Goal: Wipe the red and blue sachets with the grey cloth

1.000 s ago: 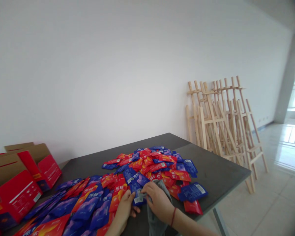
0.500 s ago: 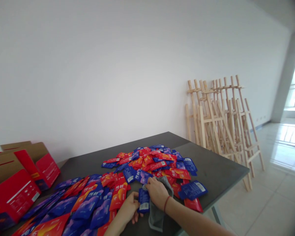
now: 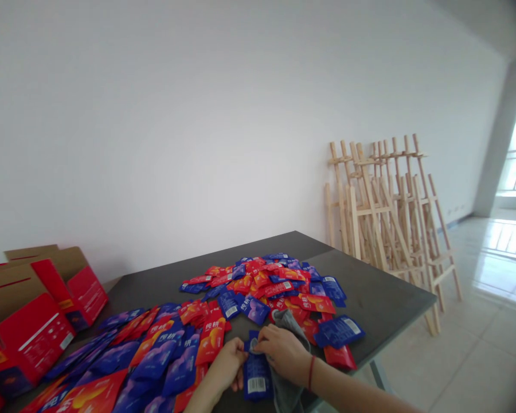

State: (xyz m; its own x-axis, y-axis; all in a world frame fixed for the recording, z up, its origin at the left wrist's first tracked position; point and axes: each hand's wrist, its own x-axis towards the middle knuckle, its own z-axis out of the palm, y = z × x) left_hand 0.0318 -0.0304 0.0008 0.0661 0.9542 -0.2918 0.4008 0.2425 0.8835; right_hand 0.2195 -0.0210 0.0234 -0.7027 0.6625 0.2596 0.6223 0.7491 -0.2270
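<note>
Blue sachet [image 3: 258, 376], one, barcode uppermost: at the dark table's [image 3: 370, 287] near side, between the hands. Left hand [image 3: 231, 362]: at sachet's left edge; whether pinching, cannot tell. Right hand [image 3: 282, 351]: pinching grey cloth [image 3: 286, 393] against sachet's upper end. Beyond: heap of red and blue sachets [image 3: 262, 281]. Far left: red cartons [image 3: 34, 338], flaps raised.

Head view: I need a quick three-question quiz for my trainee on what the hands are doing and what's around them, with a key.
1. Which hand holds the gray cloth?
2. True or false: the blue pouch beside the left hand shows its barcode.
3. Where in the picture are the red boxes? A) right side B) top middle C) left side

Key: 1. The right hand. 2. True. 3. C.
</note>
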